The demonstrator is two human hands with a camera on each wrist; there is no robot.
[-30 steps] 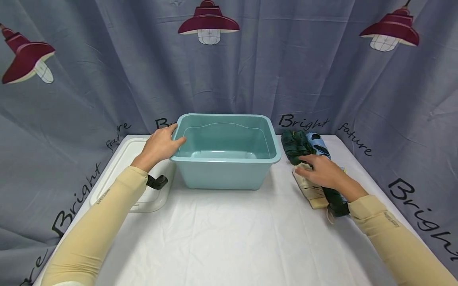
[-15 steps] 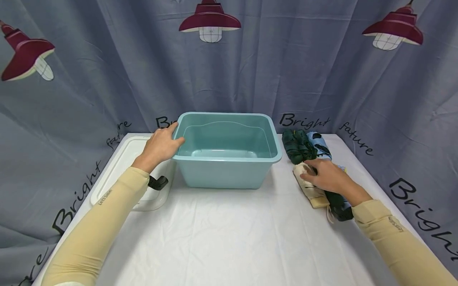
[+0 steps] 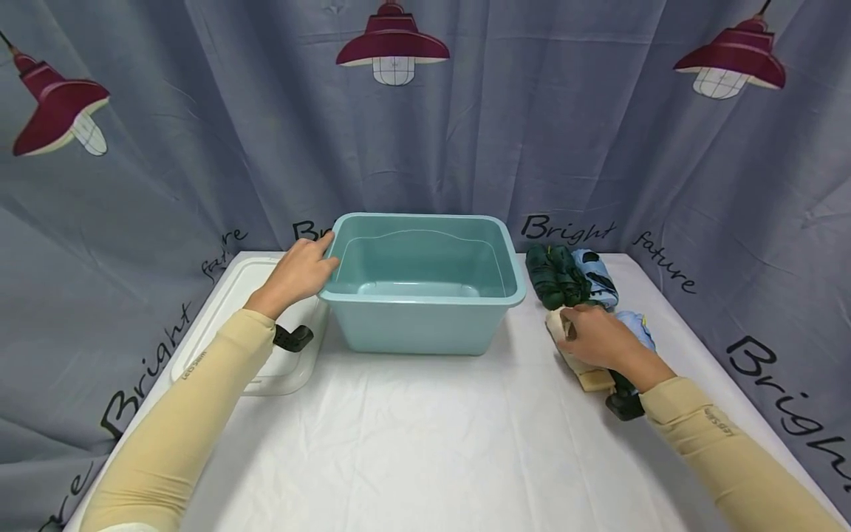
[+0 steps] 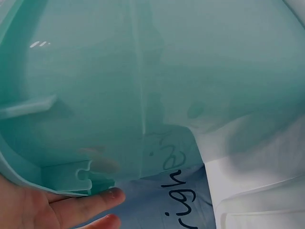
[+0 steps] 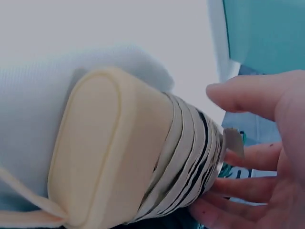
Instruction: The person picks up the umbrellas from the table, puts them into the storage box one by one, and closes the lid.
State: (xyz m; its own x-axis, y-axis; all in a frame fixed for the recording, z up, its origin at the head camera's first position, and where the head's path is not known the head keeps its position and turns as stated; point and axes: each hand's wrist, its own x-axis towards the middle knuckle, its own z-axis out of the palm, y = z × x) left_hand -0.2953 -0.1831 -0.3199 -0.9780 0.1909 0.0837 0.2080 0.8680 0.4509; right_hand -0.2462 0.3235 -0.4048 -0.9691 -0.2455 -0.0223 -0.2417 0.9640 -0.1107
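Observation:
My left hand [image 3: 297, 273] holds the left rim of a teal plastic storage box [image 3: 412, 325], thumb over the edge; in the left wrist view its fingers [image 4: 86, 206] lie outside, under the rim. My right hand [image 3: 601, 338] is over a cream folding umbrella [image 3: 594, 377] lying right of the box. In the right wrist view, this umbrella [image 5: 114, 138] shows a flat oval handle and a cord; my fingers [image 5: 252, 188] reach round its far end while the thumb stands apart from it. Dark green folded umbrellas [image 3: 555, 275] and a blue one [image 3: 596, 277] lie just behind.
Left of the box, partly under my left forearm, lies a white lid [image 3: 246, 295]. Another light blue folded item [image 3: 637, 326] is right of my right hand. A grey-blue curtain [image 3: 425, 148] hangs behind the white-covered table [image 3: 425, 443].
My right hand has lowered and drawn in over the cream umbrella, uncovering more of the light blue item beside it. My left hand stays at the box rim, its thumb slightly drawn back.

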